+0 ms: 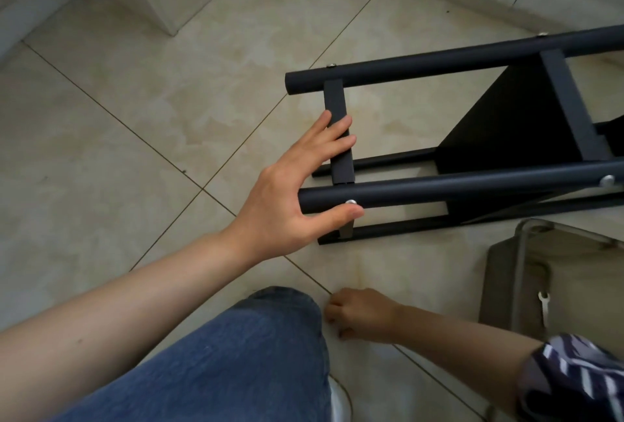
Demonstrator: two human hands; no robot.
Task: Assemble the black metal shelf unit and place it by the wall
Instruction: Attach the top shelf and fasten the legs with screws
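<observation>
- The black metal shelf unit [456,181] lay on its side on the glossy beige tiled floor [135,151]. Its round tube ends faced open tiles to the left.
- The left hand [287,195] was spread, with straight fingers on the flat crossbar [337,110] and the thumb against the near tube.
- The right hand [364,315] rested curled on the floor. Whether it held anything could not be determined.
- A grey container [499,279] lay near the unit's near edge.
</observation>
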